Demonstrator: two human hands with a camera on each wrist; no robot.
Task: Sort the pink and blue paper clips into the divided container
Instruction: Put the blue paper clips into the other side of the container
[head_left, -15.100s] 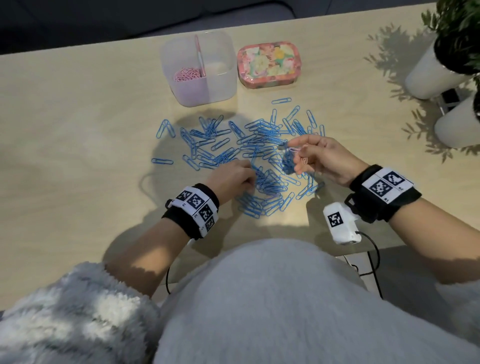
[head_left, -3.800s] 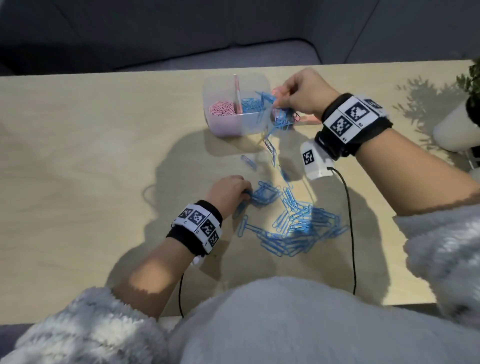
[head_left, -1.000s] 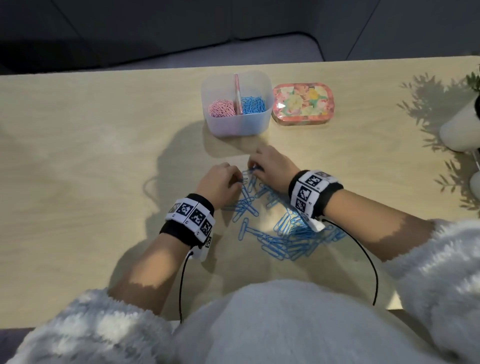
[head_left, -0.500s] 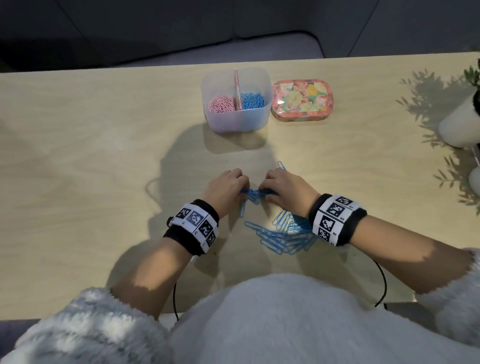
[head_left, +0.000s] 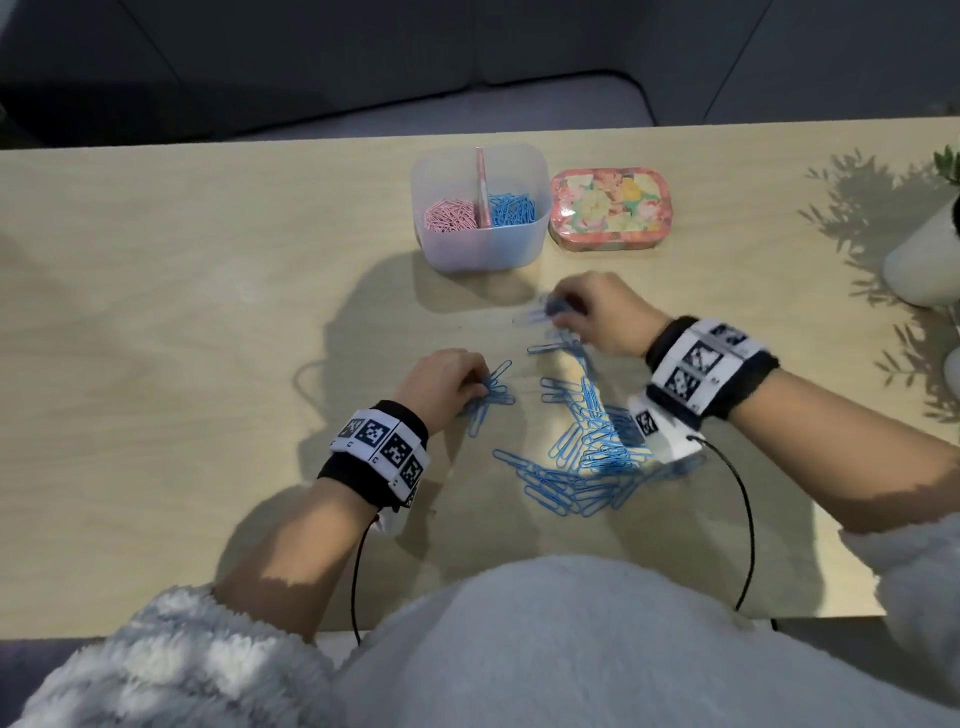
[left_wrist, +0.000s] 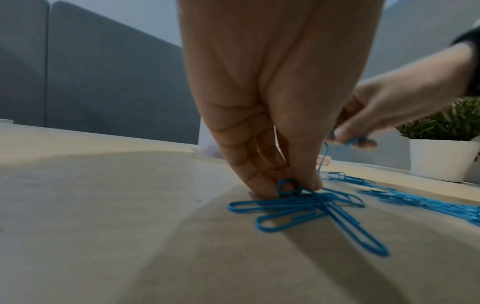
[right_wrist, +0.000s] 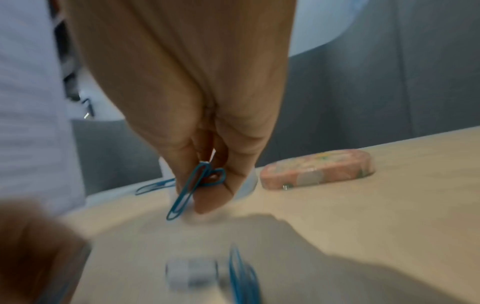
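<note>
A clear divided container (head_left: 480, 244) stands at the far middle of the table, with pink clips (head_left: 451, 217) in its left half and blue clips (head_left: 511, 209) in its right half. Loose blue paper clips (head_left: 587, 457) lie in a pile near the front edge. My left hand (head_left: 447, 384) pinches a small bunch of blue clips (left_wrist: 306, 203) against the table. My right hand (head_left: 597, 312) is raised just above the table between pile and container, pinching a few blue clips (right_wrist: 193, 189); its picture is blurred.
A flowered tin (head_left: 610, 208) sits right of the container. White plant pots (head_left: 924, 260) stand at the table's right edge. A cable (head_left: 743, 519) runs from my right wrist across the front of the table. A grey sofa lies beyond the far edge.
My right hand has lifted from beside the left hand and moved away and to the right with blue clips in its fingers. The left hand stays on its small bunch.
</note>
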